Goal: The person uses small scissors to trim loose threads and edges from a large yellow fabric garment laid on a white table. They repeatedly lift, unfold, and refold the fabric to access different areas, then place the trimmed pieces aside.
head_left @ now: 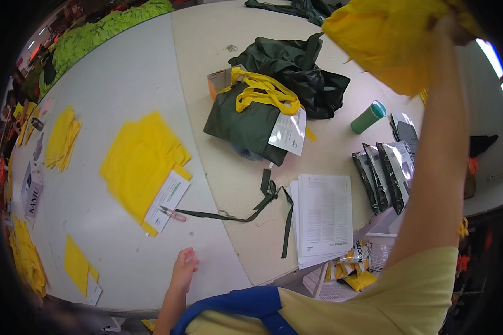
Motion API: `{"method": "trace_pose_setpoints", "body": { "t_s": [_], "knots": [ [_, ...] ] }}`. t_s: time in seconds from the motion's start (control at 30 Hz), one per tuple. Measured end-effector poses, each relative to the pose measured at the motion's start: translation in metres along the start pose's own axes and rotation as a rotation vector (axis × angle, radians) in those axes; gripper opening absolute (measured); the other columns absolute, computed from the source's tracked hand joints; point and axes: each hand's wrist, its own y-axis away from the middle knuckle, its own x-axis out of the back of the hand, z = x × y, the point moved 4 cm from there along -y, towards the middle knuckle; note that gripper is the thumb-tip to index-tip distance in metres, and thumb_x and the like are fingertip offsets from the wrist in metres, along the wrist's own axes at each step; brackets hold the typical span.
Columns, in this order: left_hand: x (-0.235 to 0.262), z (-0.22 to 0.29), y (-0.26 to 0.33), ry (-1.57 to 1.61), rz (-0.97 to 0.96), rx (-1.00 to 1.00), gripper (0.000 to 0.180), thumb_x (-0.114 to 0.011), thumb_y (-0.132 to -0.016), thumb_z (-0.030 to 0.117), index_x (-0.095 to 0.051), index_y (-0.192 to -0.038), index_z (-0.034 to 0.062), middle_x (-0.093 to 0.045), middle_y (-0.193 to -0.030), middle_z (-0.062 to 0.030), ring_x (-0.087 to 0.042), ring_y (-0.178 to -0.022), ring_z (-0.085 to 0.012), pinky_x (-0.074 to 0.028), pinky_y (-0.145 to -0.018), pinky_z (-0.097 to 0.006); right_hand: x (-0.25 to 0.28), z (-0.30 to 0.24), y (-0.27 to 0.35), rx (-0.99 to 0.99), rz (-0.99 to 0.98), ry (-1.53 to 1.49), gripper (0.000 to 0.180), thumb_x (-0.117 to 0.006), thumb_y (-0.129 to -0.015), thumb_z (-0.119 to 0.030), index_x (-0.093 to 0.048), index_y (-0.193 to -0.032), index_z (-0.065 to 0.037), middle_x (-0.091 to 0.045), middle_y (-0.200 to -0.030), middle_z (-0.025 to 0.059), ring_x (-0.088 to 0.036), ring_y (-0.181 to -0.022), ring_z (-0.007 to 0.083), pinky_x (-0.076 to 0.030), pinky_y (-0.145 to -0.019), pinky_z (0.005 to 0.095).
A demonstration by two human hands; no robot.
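My right arm stretches out to the upper right, and the right hand [457, 29] is closed on a blurred yellow cloth [383, 47] lifted above the table. Low over the near part of the table is my left hand [183, 271], empty, its fingers loosely bent and apart. Beyond it lies a folded yellow cloth [142, 159] with a white printed card [166, 198] along its near right edge. A small pointed tool with a pink handle [176, 215] rests on that card. From near it, a dark green strap [246, 216] trails rightward.
A dark green folded bag [243, 120] with yellow straps sits mid-table, against dark crumpled fabric [324, 92]. Rightward are a green tube [369, 117], papers [325, 218] and several plastic-wrapped packs [383, 178]. A white basket [317, 282] holds yellow packets below the table edge. More yellow cloths [63, 139] lie left.
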Motion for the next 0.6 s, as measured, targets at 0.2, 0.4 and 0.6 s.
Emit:
{"method": "trace_pose_setpoints", "body": {
  "t_s": [0.2,0.4,0.6],
  "knots": [
    [-0.013,0.0,-0.02,-0.006,0.004,0.018,0.043,-0.05,-0.088,0.011,-0.04,-0.129,0.0065,-0.046,-0.127,-0.0123,-0.054,-0.098,-0.0174,-0.044,-0.077,-0.029,-0.004,0.164,0.214,-0.447,-0.614,0.385,0.129,-0.071,-0.053,-0.07,-0.011,-0.141,0.001,-0.04,-0.134,0.0217,-0.041,-0.122,0.0364,-0.035,-0.101,0.0434],
    [-0.08,0.138,0.001,-0.188,-0.23,-0.468,0.068,-0.065,-0.077,0.005,-0.033,-0.137,0.0068,-0.043,-0.132,-0.0115,-0.053,-0.104,-0.0201,-0.044,-0.086,-0.032,0.024,0.127,0.291,-0.425,-0.546,0.52,0.078,-0.07,-0.072,-0.042,-0.034,-0.132,-0.006,-0.043,-0.13,0.018,-0.04,-0.12,0.0358,-0.035,-0.097,0.0483],
    [-0.241,0.316,0.13,-0.295,-0.853,-1.514,0.046,-0.065,-0.079,0.017,-0.05,-0.122,0.0046,-0.046,-0.129,-0.016,-0.049,-0.108,-0.0293,-0.045,-0.084,-0.035,0.026,0.024,0.308,0.02,-0.614,0.151,0.064,-0.066,-0.072,-0.028,-0.036,-0.126,-0.01,-0.048,-0.12,0.0169,-0.041,-0.115,0.0339,-0.032,-0.094,0.0468]
  ]
}}
